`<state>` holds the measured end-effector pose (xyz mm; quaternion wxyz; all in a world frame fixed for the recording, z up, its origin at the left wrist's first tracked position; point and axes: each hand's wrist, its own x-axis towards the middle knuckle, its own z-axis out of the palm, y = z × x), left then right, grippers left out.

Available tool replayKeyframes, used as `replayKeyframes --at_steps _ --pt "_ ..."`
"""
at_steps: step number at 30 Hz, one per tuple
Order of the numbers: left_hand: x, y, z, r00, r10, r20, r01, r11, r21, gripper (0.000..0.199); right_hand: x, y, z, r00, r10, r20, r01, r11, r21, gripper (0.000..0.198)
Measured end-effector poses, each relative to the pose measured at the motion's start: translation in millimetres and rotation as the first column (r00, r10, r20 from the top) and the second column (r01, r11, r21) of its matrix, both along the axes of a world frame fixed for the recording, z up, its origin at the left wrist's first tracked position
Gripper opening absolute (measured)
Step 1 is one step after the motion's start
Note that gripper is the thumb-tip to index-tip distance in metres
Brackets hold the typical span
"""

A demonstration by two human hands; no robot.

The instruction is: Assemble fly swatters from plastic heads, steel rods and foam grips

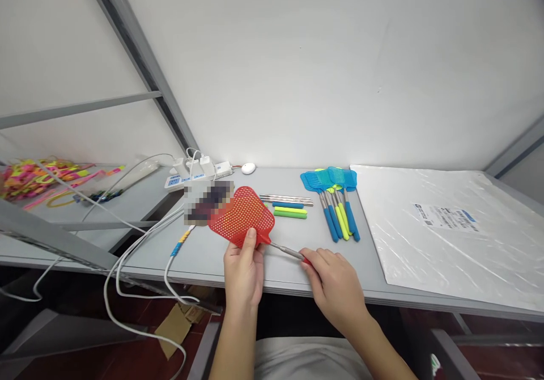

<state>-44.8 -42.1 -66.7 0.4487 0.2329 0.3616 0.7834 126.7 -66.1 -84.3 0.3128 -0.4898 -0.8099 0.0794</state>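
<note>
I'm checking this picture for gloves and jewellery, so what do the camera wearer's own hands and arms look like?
The left hand and right hand are bare, without gloves; I see no rings, watch or bracelet. No sleeve shows on the left forearm or right forearm within the picture. Light grey clothing shows between them at the bottom edge.

Single head-worn view: looks forward and down across desk [293, 232] toward wall [297, 85], close range.

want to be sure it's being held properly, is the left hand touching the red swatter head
Touching. The head camera view shows the left hand with its thumb lying over the lower edge of the red swatter head.
</note>
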Motion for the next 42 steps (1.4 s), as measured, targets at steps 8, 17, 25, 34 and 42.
replayKeyframes --at_steps 8,17,25,34,42 --pt "10.1 -10.0 -5.2 0.974 -0.144 -0.173 0.133 0.988 -0.077 0.018 4.8 -0.5 1.1 0.987 0.039 -0.156 -0.044 0.999 -0.024 0.022" --pt "8.3 -5.8 0.4 0.992 -0.125 0.037 0.124 0.992 0.016 0.015 4.9 -0.6 -1.4 0.974 0.032 -0.225 -0.039 0.999 -0.024 0.022" --pt "8.0 -5.4 0.1 0.991 -0.126 0.039 0.126 0.992 0.012 0.017 5.0 0.1 -0.5 0.976 0.035 -0.213 -0.04 0.999 -0.02 0.022" --pt "11.4 -6.2 -3.7 0.997 -0.02 -0.08 0.023 0.999 0.043 0.02 6.8 1.4 -4.1 0.981 0.057 -0.185 -0.064 0.997 -0.033 0.023" --pt "5.4 -4.7 -14.0 0.964 0.076 -0.254 -0.078 0.997 0.002 0.02 7.2 1.8 -3.7 0.98 0.062 -0.191 -0.069 0.997 -0.031 0.022"
